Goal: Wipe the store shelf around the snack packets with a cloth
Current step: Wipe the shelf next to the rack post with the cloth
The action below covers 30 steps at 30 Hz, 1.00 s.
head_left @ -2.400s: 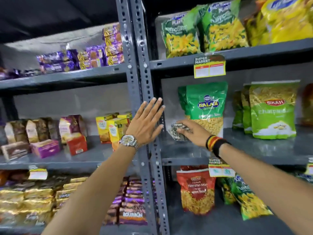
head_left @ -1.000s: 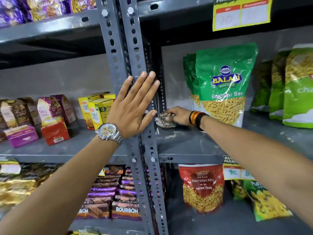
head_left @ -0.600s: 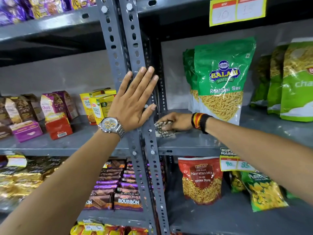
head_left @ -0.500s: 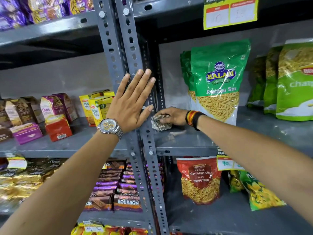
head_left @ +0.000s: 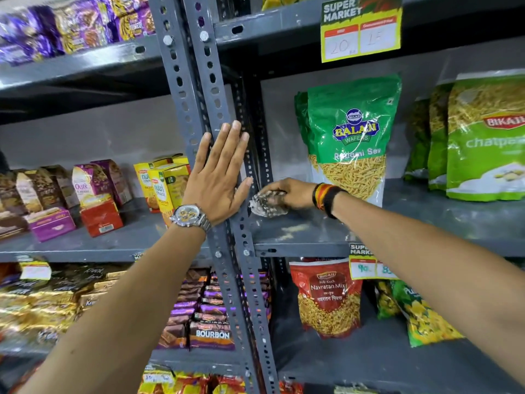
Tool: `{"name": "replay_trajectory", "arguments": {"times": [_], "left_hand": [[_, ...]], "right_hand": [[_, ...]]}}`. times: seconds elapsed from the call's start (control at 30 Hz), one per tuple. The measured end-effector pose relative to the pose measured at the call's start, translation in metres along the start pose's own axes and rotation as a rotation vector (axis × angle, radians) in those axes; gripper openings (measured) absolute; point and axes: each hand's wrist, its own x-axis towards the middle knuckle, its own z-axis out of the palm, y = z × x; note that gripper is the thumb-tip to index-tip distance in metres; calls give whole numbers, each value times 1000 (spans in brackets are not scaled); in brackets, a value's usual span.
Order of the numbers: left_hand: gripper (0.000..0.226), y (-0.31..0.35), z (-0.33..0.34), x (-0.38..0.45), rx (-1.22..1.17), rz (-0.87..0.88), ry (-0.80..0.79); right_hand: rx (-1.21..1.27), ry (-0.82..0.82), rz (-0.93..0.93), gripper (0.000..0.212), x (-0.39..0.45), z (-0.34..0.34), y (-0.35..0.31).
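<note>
My right hand (head_left: 294, 193) grips a crumpled, speckled grey cloth (head_left: 267, 204) and presses it onto the grey metal shelf (head_left: 298, 236), in its left corner by the upright. A green Balaji sev packet (head_left: 350, 137) stands just right of that hand, with a second green packet behind it. My left hand (head_left: 218, 177) lies flat, fingers together and pointing up, against the perforated grey upright post (head_left: 196, 81). It wears a metal watch and holds nothing.
Light green Bikaji packets (head_left: 483, 137) stand further right on the same shelf. A yellow price tag (head_left: 360, 29) hangs from the shelf above. Biscuit boxes (head_left: 164, 180) fill the left bay. A red Navratan Mix packet (head_left: 326, 297) and Bourbon packs (head_left: 211, 331) sit below.
My right hand has rubbed the cloth back and forth over the shelf's left corner, ending close to the upright. My left hand stayed flat on the post. The view moved closer.
</note>
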Motion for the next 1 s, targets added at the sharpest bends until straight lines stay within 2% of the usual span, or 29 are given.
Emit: {"name": "replay_trajectory", "arguments": {"times": [0.2,0.3,0.43,0.5,0.63,0.83,1.0], "left_hand": [[74,-2,7,-3,-2,17,51],[73,-1,5,-3,-8,4,35],[73,1,2,-3,2,-9,-1],[74,1,2,-3,-6,-14,-5],[74,-1,5,-4,-13,-7,7],[75,-4,12,-4,-21,13,53],[74,-4,13,-4,-13,20,69]], "right_hand": [[-78,15,118,38,28,25,19],[-41,29,67,37,2,30,18],[18,-47,20,38,-52,23,6],[96,20,16,37,-55,12,5],[159,179,8,36,-23,-7,3],[-4,172,125,33,44,8,28],[-58,159,206,36,45,22,38]]}}
